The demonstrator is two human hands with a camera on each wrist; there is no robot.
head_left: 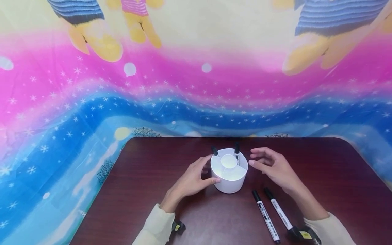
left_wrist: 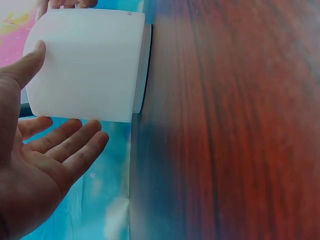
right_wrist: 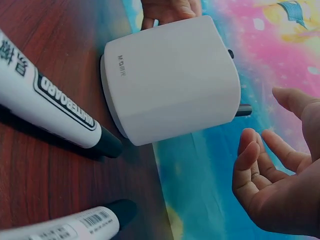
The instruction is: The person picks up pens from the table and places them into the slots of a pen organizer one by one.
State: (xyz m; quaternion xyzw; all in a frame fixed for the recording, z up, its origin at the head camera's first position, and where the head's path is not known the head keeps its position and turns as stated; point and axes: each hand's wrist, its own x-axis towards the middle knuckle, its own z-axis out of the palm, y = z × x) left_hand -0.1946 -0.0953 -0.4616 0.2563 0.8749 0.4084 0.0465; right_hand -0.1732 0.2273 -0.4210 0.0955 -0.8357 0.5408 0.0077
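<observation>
A white round pen holder [head_left: 230,185] with a central cup and dividers stands upright on the table. Two markers are in it: one black-capped marker [head_left: 215,151] leans at the back left, another marker [head_left: 237,153] stands at the back right. My left hand [head_left: 196,177] holds the holder's left side, thumb on the front and fingers toward the back; in the left wrist view the fingertips are right at its wall [left_wrist: 90,65]. My right hand [head_left: 275,167], holding nothing, is just right of the holder, with loosely bent fingers apart from it.
Two whiteboard markers lie on the dark wood table [head_left: 147,163]: the left marker [head_left: 265,217] and the right marker [head_left: 281,212], near my right forearm, caps pointing away. Behind the table hangs a colourful printed cloth [head_left: 183,85]. Straps with small black devices are on both wrists.
</observation>
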